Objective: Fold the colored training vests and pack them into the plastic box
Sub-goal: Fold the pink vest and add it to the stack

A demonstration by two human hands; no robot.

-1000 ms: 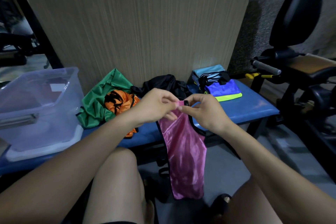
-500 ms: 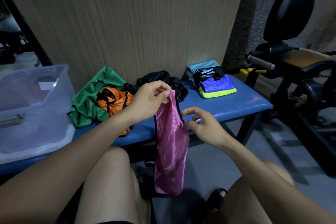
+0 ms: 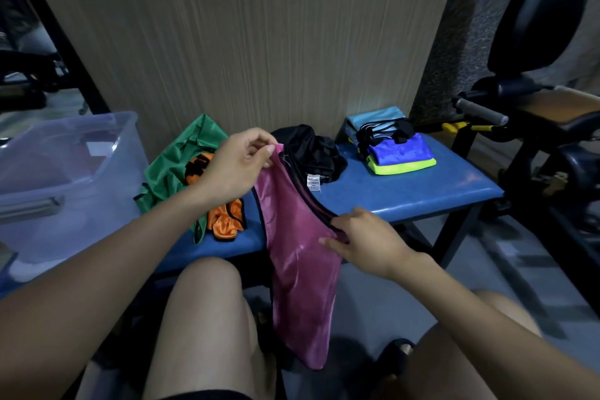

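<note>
Both hands pinch the shiny pink vest (image 3: 298, 256) mid-frame — left hand (image 3: 233, 169) high, right hand (image 3: 363, 240) low — stretching its edge straight for folding.

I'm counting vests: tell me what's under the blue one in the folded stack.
Under the blue vest a neon yellow vest shows along its edge, resting on the bench. Anything between them is covered.

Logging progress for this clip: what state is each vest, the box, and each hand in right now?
pink vest: held up, hanging off the bench edge
left hand: pinching the vest's top
right hand: gripping its black-trimmed edge
green vest: crumpled, unfolded
orange vest: crumpled beside the green one
black vest: bunched, unfolded
folded vests: stacked on the blue bench
plastic box: open, no folded vests visible inside
</note>
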